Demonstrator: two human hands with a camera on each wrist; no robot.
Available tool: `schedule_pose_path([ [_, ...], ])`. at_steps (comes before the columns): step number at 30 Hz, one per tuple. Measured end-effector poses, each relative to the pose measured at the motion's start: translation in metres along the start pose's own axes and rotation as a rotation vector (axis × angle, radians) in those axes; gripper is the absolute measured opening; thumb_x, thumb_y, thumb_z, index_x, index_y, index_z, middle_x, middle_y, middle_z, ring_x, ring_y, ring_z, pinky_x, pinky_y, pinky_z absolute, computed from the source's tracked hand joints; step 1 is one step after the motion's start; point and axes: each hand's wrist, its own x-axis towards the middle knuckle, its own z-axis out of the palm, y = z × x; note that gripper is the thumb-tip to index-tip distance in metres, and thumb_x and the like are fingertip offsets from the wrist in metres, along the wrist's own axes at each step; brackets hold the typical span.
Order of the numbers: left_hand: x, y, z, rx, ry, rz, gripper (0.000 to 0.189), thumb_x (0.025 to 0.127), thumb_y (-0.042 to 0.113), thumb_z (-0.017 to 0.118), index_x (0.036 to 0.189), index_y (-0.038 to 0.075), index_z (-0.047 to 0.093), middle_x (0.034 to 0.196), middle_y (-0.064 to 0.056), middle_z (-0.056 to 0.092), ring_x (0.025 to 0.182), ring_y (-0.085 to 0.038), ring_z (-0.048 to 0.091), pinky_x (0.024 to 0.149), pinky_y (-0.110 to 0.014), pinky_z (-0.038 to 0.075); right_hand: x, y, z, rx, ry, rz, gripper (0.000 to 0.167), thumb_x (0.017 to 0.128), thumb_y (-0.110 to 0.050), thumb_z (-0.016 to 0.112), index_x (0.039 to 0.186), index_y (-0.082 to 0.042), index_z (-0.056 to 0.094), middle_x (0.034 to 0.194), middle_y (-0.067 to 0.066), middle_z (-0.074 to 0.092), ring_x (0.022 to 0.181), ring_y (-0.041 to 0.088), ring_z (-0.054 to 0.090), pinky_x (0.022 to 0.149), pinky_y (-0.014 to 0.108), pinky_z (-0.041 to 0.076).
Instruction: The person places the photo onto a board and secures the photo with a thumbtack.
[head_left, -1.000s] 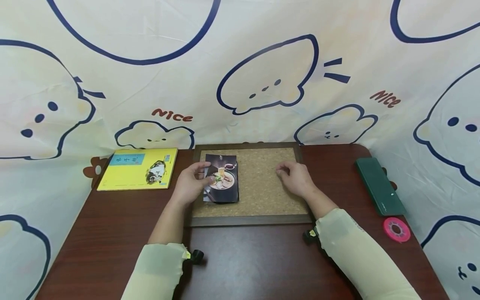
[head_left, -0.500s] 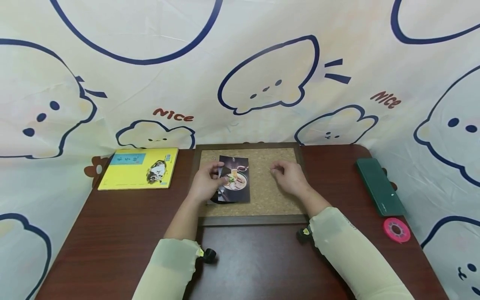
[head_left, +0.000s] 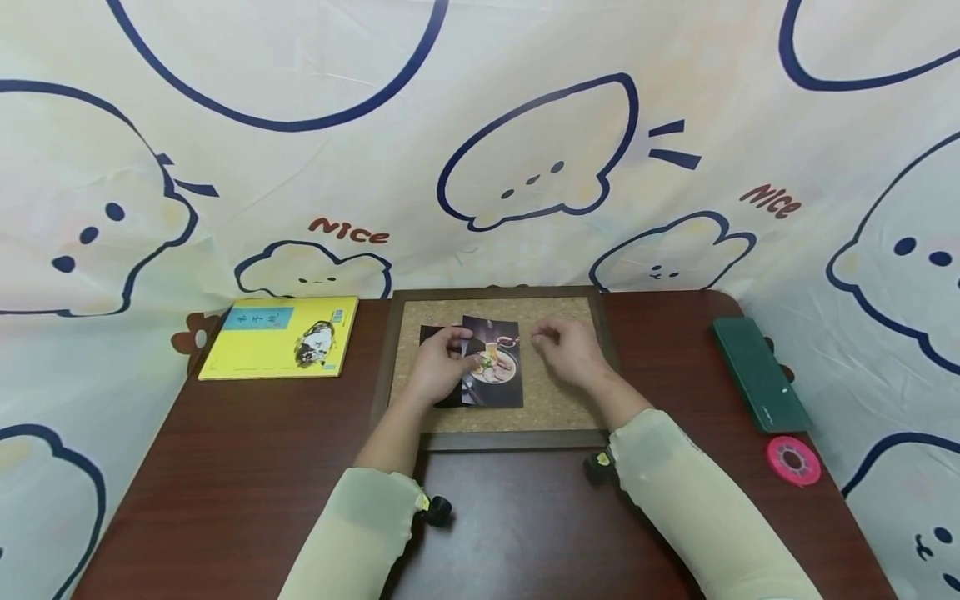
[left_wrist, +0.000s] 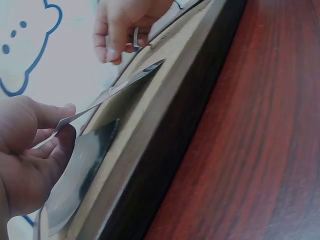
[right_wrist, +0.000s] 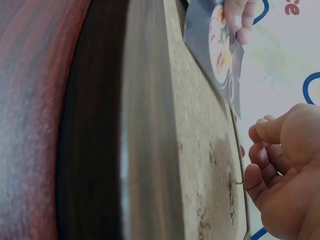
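A cork board (head_left: 562, 392) with a brown frame lies on the table. My left hand (head_left: 437, 367) pinches the left edge of a photo card (head_left: 498, 387) showing a bowl of food, between thumb and fingers. In the left wrist view this card is tilted, raised above the cork. A second, dark glossy card (left_wrist: 80, 175) lies on the board, partly under my left hand and the first card. Over the board's right half, just right of the photo card, is my right hand (head_left: 573, 354), its fingers curled. Whether something small is between its fingertips cannot be made out.
On the brown table (head_left: 510, 525), a yellow book (head_left: 262, 346) lies at the back left. A dark green box (head_left: 761, 375) and a pink ring-shaped item (head_left: 793, 460) lie near the right edge. A patterned cloth wall (head_left: 495, 258) stands behind.
My left hand has carried the photo card rightward across the board, uncovering part of the dark card beneath. My right hand has shifted slightly left, with its fingers still curled.
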Motion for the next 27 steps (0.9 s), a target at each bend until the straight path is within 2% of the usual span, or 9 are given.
schedule_pose_path([
  [5, 0.001, 0.001, 0.011, 0.088, 0.020, -0.008, 0.044, 0.090, 0.017, 0.081, 0.131, 0.011, 0.065, 0.119, -0.009, 0.065, 0.092, -0.021, 0.062, 0.074, -0.035, 0.052, 0.005, -0.005, 0.003, -0.042, -0.002, 0.002, 0.014, 0.103, -0.018, 0.064, 0.112, -0.014, 0.075, 0.110, 0.005, 0.075, 0.102, 0.024, 0.068, 0.090, 0.044, 0.055],
  [8, 0.003, 0.005, 0.017, 0.126, 0.021, 0.001, 0.046, 0.091, 0.019, 0.081, 0.133, 0.012, 0.065, 0.120, -0.008, 0.066, 0.090, -0.019, 0.062, 0.072, -0.035, 0.051, 0.008, -0.007, 0.006, -0.065, 0.001, 0.000, 0.013, 0.103, -0.019, 0.065, 0.110, -0.016, 0.076, 0.111, 0.004, 0.075, 0.102, 0.024, 0.068, 0.090, 0.044, 0.054],
  [14, 0.009, 0.011, 0.029, 0.169, 0.004, 0.032, 0.051, 0.089, 0.017, 0.083, 0.136, 0.009, 0.064, 0.115, -0.007, 0.065, 0.076, -0.018, 0.058, 0.060, -0.032, 0.047, 0.012, -0.009, 0.010, -0.036, -0.014, 0.006, 0.012, 0.102, -0.018, 0.066, 0.108, -0.017, 0.076, 0.114, 0.004, 0.074, 0.102, 0.023, 0.067, 0.088, 0.044, 0.054],
  [19, 0.012, 0.014, 0.036, 0.226, 0.013, 0.030, 0.051, 0.089, 0.019, 0.084, 0.135, 0.009, 0.064, 0.114, -0.007, 0.060, 0.078, -0.018, 0.056, 0.064, -0.032, 0.047, 0.015, -0.009, 0.013, -0.030, -0.030, 0.015, 0.013, 0.103, -0.019, 0.065, 0.110, -0.017, 0.076, 0.108, 0.002, 0.074, 0.095, 0.020, 0.067, 0.083, 0.041, 0.054],
  [24, 0.014, 0.015, 0.042, 0.268, 0.025, 0.054, 0.050, 0.087, 0.021, 0.084, 0.132, 0.010, 0.065, 0.114, -0.007, 0.059, 0.085, -0.020, 0.056, 0.071, -0.036, 0.049, 0.019, -0.008, 0.015, 0.000, -0.045, 0.015, 0.015, 0.103, -0.016, 0.064, 0.112, -0.013, 0.075, 0.095, 0.004, 0.074, 0.069, 0.017, 0.066, 0.062, 0.036, 0.054],
  [27, 0.016, 0.016, 0.045, 0.282, 0.026, 0.075, 0.048, 0.087, 0.022, 0.084, 0.129, 0.009, 0.066, 0.112, -0.007, 0.059, 0.088, -0.022, 0.056, 0.074, -0.038, 0.050, 0.022, -0.007, 0.015, 0.024, -0.052, 0.025, 0.016, 0.104, -0.016, 0.063, 0.113, -0.011, 0.075, 0.088, 0.005, 0.071, 0.059, 0.017, 0.064, 0.053, 0.033, 0.052],
])
